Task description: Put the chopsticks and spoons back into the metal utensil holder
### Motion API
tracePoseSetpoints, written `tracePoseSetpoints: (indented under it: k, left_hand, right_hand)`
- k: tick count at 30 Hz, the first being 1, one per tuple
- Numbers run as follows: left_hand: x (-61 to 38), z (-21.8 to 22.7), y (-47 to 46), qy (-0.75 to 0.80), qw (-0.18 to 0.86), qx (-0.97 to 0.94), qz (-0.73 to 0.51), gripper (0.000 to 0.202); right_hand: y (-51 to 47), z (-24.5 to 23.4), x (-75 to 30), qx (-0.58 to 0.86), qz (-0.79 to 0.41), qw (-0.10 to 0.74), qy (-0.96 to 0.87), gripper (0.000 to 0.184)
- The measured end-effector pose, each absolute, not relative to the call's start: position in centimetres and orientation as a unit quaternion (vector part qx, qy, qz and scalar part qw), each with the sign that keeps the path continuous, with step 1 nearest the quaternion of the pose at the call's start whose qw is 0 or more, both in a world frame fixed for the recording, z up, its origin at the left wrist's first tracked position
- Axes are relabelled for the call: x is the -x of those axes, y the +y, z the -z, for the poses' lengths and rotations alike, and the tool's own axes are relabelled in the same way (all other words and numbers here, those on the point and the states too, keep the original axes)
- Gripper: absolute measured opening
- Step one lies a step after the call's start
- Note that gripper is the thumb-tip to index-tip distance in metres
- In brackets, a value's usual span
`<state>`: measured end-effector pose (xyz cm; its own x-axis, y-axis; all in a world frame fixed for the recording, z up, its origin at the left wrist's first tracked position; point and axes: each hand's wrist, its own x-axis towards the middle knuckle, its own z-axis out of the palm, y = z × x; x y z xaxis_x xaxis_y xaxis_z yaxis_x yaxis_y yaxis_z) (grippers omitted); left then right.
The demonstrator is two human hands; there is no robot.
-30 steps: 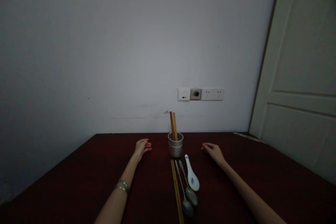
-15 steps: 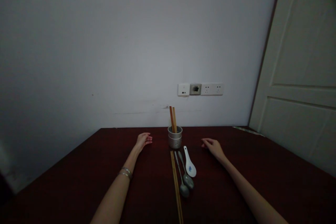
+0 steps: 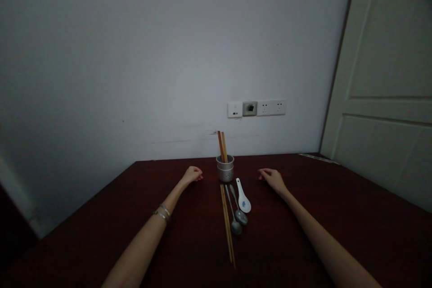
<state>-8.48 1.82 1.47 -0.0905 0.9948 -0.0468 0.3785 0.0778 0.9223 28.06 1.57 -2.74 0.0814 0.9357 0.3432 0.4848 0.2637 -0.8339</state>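
Wall (image 3: 168, 54): It was pale, with a few dark marks, and stood behind the dark red surface (image 3: 286, 243).
Silver cup (image 3: 225, 174): It stood upright in the middle, near the back.
Tall chopsticks (image 3: 222, 146): They stood in the cup and leaned a little left.
Lying chopsticks (image 3: 226, 220): Two lay in front of the cup, their near tips a bit apart.
Metal spoons (image 3: 236, 227): Two lay just right of those sticks, handles toward the cup.
White spoon (image 3: 243, 200): It lay face up beside them, with a blue picture in its bowl.
Left hand (image 3: 193, 174): It was left of the cup, apart from it, fingers bent in. I could not tell if it was closed all the way.
Bracelets (image 3: 164, 211): They circled the left wrist.
Right hand (image 3: 272, 180): It was right of the white spoon, fingers loosely bent. I could not tell how closed it was.
Sockets (image 3: 271, 108): They were on the wall, above and right of the cup.
Door (image 3: 388, 67): It was at the far right.
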Motion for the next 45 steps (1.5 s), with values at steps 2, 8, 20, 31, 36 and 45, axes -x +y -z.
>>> tracePoseSetpoints:
  k: [2, 8, 20, 31, 36, 45]
  left_hand:
    - [7.8, -2.2, 1.0, 0.632, 0.377, -0.577, -0.354, 0.009]
    - [4.0, -3.6, -2.4, 0.601, 0.327, -0.712, -0.158, 0.015]
    - [-0.9, -4.1, -5.6, 0.621, 0.191, -0.760, -0.018, 0.030]
    - [-1.5, -2.8, -5.7, 0.644, 0.126, -0.751, -0.078, 0.016]
    - [-1.5, -2.3, -5.7, 0.654, 0.112, -0.741, -0.106, 0.018]
    - [-1.9, -2.1, -6.1, 0.675, 0.103, -0.723, -0.105, 0.029]
  right_hand:
    - [1.4, 2.7, -28.0, 0.562, -0.233, 0.475, -0.636, 0.038]
    - [1.2, 2.5, -27.9, 0.567, -0.224, 0.473, -0.636, 0.036]
    - [1.1, 2.4, -27.8, 0.564, -0.206, 0.467, -0.649, 0.032]
    - [1.4, 2.6, -28.0, 0.561, -0.219, 0.475, -0.642, 0.031]
    - [1.3, 2.6, -27.9, 0.558, -0.223, 0.471, -0.646, 0.031]
    - [1.1, 2.4, -27.9, 0.564, -0.231, 0.470, -0.638, 0.032]
